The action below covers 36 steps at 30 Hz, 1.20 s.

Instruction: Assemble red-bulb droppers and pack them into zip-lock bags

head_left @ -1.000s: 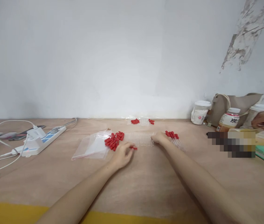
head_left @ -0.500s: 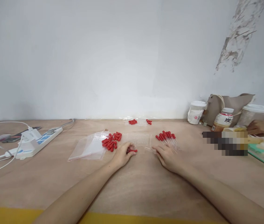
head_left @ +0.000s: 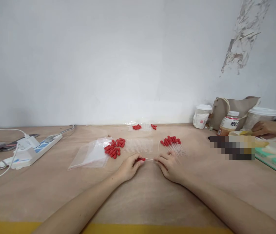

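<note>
My left hand (head_left: 128,167) is closed around a red rubber bulb (head_left: 141,159), whose end shows past the fingertips. My right hand (head_left: 170,166) pinches a thin clear dropper tube (head_left: 149,159). The tube lies level between the hands, its left end at the mouth of the bulb; how far in it sits I cannot tell. Beyond my left hand is a pile of loose red bulbs (head_left: 115,148), and beside that a row of clear tubes (head_left: 138,145). Several droppers with red bulbs on clear tubes (head_left: 173,143) lie just behind my right hand.
A clear plastic bag (head_left: 88,157) lies left of the bulbs. Farther left is a white power strip (head_left: 40,149) with cables. More red bulbs (head_left: 137,127) lie by the wall. At right stand a cup (head_left: 202,117) and a bottle (head_left: 228,123). Other people's hands (head_left: 267,128) show at both edges.
My hands have come closer together. The tube in my right hand now meets the red bulb in my left. Another person's hand has appeared at the left edge. The view has shifted slightly.
</note>
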{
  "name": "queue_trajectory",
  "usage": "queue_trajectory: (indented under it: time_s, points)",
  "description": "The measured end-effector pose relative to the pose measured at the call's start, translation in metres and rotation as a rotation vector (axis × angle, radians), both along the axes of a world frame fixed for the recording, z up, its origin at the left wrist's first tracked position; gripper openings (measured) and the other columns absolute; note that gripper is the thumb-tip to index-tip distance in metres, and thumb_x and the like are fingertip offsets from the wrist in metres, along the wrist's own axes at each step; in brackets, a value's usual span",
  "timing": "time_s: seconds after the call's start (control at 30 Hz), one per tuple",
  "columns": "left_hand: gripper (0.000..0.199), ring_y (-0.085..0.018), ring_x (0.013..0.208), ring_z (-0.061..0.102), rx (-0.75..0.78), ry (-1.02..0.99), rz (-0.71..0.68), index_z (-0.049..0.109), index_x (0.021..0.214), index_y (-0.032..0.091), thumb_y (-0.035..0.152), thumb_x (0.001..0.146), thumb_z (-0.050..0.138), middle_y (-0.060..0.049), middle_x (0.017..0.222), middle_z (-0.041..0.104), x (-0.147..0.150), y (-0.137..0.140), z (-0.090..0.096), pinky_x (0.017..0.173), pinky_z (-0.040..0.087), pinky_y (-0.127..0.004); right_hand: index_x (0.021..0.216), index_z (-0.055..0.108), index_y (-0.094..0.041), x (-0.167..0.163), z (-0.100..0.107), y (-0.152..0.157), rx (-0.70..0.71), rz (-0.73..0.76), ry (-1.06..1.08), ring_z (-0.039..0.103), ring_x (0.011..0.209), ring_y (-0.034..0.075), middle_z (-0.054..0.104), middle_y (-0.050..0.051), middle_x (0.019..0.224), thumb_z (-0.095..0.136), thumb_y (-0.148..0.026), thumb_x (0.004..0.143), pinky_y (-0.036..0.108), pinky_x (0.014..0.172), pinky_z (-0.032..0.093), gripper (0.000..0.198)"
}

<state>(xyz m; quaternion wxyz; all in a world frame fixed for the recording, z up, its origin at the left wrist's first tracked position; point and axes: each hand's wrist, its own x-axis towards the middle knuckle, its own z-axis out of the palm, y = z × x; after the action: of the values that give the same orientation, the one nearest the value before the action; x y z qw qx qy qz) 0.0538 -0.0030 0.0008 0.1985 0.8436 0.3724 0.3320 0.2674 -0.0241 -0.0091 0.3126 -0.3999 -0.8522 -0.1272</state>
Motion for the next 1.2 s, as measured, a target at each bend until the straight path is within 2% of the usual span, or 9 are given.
queue_trajectory:
  time_s: [0.27, 0.63, 0.83, 1.03, 1.2]
  points:
    - [0.015, -0.013, 0.069, 0.051, -0.062, -0.009, -0.019, 0.054, 0.082, 0.017, 0.025, 0.084, 0.042, 0.000, 0.075, 0.056, 0.002, 0.001, -0.001, 0.062, 0.039, -0.022, 0.092, 0.060, -0.020, 0.001, 0.001, 0.001, -0.023, 0.008, 0.044, 0.056, 0.073, 0.013, 0.064, 0.005, 0.084, 0.037, -0.019, 0.085, 0.030, 0.075, 0.030, 0.024]
    - [0.023, -0.010, 0.057, 0.044, -0.149, -0.112, -0.073, 0.056, 0.074, 0.014, 0.030, 0.084, 0.043, 0.002, 0.062, 0.051, 0.005, 0.000, 0.004, 0.053, 0.035, -0.019, 0.095, 0.062, -0.023, 0.001, -0.011, 0.010, -0.045, 0.082, 0.115, 0.055, 0.069, 0.011, 0.065, 0.002, 0.082, 0.039, -0.021, 0.085, 0.030, 0.074, 0.030, 0.024]
    - [0.023, -0.012, 0.064, 0.050, -0.176, -0.070, -0.084, 0.061, 0.083, 0.015, 0.033, 0.082, 0.047, 0.000, 0.071, 0.059, 0.001, -0.002, 0.000, 0.058, 0.039, -0.021, 0.097, 0.062, -0.028, 0.005, -0.005, 0.011, -0.042, 0.134, 0.069, 0.055, 0.067, 0.009, 0.065, 0.000, 0.082, 0.039, -0.017, 0.085, 0.031, 0.074, 0.028, 0.028]
    - [0.022, -0.013, 0.066, 0.053, -0.092, 0.016, -0.083, 0.063, 0.084, 0.018, 0.032, 0.082, 0.046, -0.001, 0.072, 0.062, 0.001, -0.005, -0.002, 0.060, 0.040, -0.021, 0.099, 0.061, -0.028, 0.009, -0.004, 0.011, 0.005, 0.145, 0.012, 0.052, 0.066, 0.011, 0.063, 0.001, 0.082, 0.040, -0.009, 0.079, 0.032, 0.074, 0.026, 0.035]
    - [0.021, -0.013, 0.068, 0.054, 0.057, 0.122, -0.083, 0.062, 0.085, 0.019, 0.031, 0.083, 0.046, -0.001, 0.074, 0.062, 0.000, -0.004, -0.003, 0.063, 0.040, -0.021, 0.093, 0.062, -0.025, 0.007, -0.006, 0.009, 0.028, 0.130, -0.028, 0.048, 0.062, 0.011, 0.062, 0.001, 0.076, 0.042, -0.009, 0.076, 0.031, 0.069, 0.025, 0.031]
